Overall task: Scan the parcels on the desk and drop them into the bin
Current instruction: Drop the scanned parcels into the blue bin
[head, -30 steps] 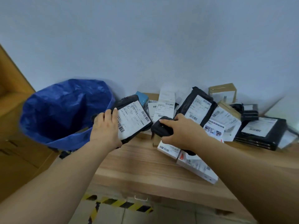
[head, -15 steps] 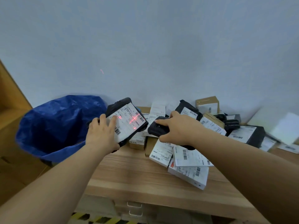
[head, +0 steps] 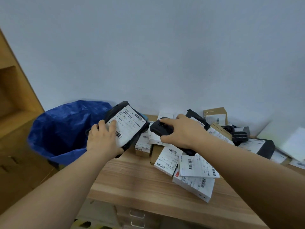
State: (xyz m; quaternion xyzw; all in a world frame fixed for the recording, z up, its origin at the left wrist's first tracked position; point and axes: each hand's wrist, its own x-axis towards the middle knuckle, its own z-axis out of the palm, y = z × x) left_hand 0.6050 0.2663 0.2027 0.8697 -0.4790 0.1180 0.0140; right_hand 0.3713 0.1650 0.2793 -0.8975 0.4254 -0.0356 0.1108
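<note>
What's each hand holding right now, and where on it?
Left hand holds the black parcel by its lower left edge. Right hand wraps the black scanner around its body.

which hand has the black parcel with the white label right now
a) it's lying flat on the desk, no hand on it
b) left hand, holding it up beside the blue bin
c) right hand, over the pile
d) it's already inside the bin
b: the left hand grips the black parcel beside the blue bin, while the right hand holds the scanner.
</note>
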